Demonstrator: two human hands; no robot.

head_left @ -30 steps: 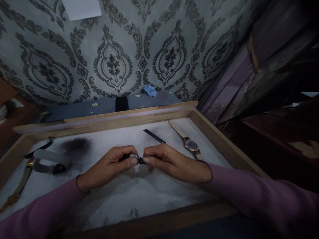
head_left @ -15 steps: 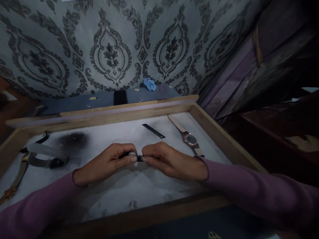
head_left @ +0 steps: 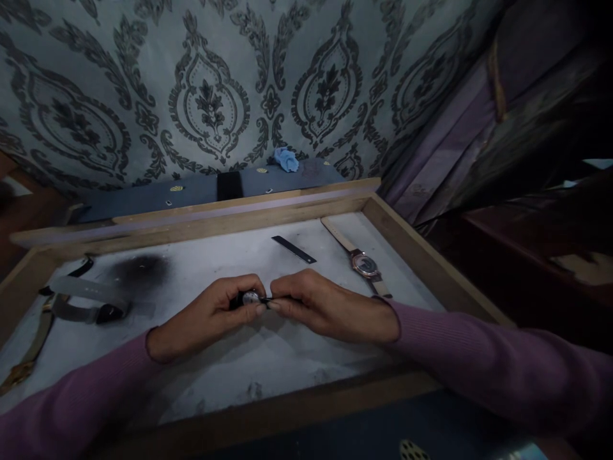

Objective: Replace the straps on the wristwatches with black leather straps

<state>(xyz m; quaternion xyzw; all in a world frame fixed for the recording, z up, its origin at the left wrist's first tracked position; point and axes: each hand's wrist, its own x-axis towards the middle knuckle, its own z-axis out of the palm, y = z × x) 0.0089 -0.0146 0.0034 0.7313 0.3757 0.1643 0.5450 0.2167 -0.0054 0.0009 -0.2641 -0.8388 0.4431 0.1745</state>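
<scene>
Between the fingers and thumb of my left hand is a small wristwatch with a round silvery face and dark parts beside it. My right hand is closed in a pinch at the watch's right edge, on a thin dark piece. Whether that piece is the strap or a tool is hidden by the fingers. Both hands meet above the white floor of a shallow wooden-framed tray. Just beyond them lies a flat dark blade-like strip.
At the tray's right lies a watch with its strap spread out. A grey-strapped watch and a gold-toned watch lie at the left. Behind the tray's back edge are a dark rectangular object and a crumpled blue cloth.
The watch has turned slightly in my left hand, so its face shows more. My right fingers have shifted a little at its edge. The view has tilted slightly.
</scene>
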